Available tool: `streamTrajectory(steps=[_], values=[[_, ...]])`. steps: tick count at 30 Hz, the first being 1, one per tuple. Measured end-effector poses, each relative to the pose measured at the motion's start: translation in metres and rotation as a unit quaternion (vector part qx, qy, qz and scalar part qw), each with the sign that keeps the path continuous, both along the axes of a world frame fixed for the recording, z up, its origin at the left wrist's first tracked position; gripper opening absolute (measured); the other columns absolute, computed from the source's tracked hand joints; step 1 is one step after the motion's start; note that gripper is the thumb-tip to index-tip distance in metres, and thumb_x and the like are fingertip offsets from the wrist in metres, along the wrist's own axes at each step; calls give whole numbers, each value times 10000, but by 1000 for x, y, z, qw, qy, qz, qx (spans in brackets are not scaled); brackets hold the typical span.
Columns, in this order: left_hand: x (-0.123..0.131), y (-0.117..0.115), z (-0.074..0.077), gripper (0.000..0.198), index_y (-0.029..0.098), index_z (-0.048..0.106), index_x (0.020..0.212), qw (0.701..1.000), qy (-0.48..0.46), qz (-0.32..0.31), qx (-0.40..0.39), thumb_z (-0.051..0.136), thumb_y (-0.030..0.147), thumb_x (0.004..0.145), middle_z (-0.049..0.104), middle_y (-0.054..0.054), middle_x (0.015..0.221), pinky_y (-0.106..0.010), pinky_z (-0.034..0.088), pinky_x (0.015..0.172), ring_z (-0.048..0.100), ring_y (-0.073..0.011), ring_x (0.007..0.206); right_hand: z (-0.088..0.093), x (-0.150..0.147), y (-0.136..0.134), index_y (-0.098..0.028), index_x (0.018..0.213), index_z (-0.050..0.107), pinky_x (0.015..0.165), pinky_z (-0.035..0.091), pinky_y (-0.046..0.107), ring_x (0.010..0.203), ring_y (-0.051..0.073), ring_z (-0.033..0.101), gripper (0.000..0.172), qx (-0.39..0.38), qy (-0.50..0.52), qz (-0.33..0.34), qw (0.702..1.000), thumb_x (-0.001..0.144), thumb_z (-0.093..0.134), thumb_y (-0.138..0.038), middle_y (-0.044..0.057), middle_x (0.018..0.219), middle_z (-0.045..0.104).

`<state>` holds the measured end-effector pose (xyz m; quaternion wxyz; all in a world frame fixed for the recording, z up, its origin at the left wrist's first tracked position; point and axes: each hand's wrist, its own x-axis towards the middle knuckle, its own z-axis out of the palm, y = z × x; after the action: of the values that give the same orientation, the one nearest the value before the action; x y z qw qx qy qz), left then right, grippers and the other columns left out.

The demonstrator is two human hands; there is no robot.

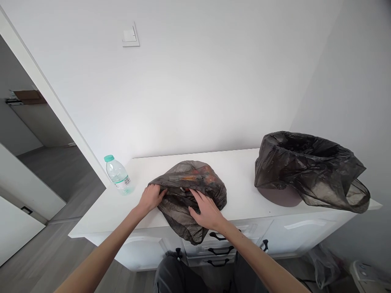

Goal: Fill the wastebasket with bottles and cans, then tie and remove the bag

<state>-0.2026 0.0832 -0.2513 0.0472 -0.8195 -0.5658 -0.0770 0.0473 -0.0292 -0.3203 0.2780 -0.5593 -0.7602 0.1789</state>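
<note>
A thin, dark see-through plastic bag (195, 167) lies on the white cabinet top, with reddish and orange contents showing through it. Part of it hangs over the front edge. My left hand (152, 198) grips the bag's rim at its left side, fingers curled into the plastic. At the bag's opening is my right hand (207, 211), its fingers stretched out and apart, the fingertips touching something red and white just inside. What exactly lies in the bag is mostly hidden by the plastic.
A clear bottle with a green cap (117, 175) stands at the cabinet top's (238, 162) left end. On the right, a brownish bin (281, 196) is lined with a black bag (305, 162). Drawers with black handles (220, 250) are below; a doorway opens at left.
</note>
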Motion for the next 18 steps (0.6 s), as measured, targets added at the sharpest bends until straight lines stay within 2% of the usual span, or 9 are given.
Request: streamTrajectory(steps=[6, 10, 14, 16, 18], values=[[-8, -15, 9, 257, 197, 633, 885, 999, 29, 9, -11, 491, 359, 1026, 733, -152, 978, -374, 503, 773, 730, -328, 950, 0, -2, 0, -269, 1687, 201, 1196, 419, 547, 1515, 355, 401, 736, 9, -4, -4, 1000, 1035, 415, -535, 108, 1693, 351], [-15, -36, 28, 317, 192, 612, 984, 1000, 21, -4, 19, 372, 384, 1062, 703, -141, 1013, -353, 477, 677, 717, -302, 864, -1, -3, 0, -265, 1684, 201, 1222, 394, 535, 1549, 338, 346, 735, 14, 7, -3, 1000, 1034, 425, -522, 101, 1711, 314], [-26, -68, 59, 477, 215, 546, 1287, 988, -129, -16, 80, 323, 565, 1052, 708, -108, 1075, -328, 458, 604, 693, -257, 770, -1, -3, 0, -282, 1693, 146, 1240, 365, 543, 1577, 328, 288, 750, 18, 21, -2, 1000, 1036, 430, -507, 82, 1735, 254], [-33, -85, 77, 549, 214, 558, 1290, 969, -231, 1, 92, 388, 652, 1005, 716, -89, 1029, -324, 477, 619, 683, -247, 766, 0, -3, -1, -293, 1695, 132, 1246, 355, 544, 1582, 326, 278, 747, 15, 24, -3, 1000, 1039, 425, -500, 72, 1746, 224], [-41, -101, 94, 566, 205, 612, 1208, 942, -318, 38, 103, 464, 691, 956, 699, -55, 907, -308, 484, 644, 656, -224, 747, 0, -4, -1, -302, 1694, 139, 1249, 353, 536, 1583, 323, 277, 741, 5, 23, -3, 1000, 1041, 418, -514, 62, 1751, 210]])
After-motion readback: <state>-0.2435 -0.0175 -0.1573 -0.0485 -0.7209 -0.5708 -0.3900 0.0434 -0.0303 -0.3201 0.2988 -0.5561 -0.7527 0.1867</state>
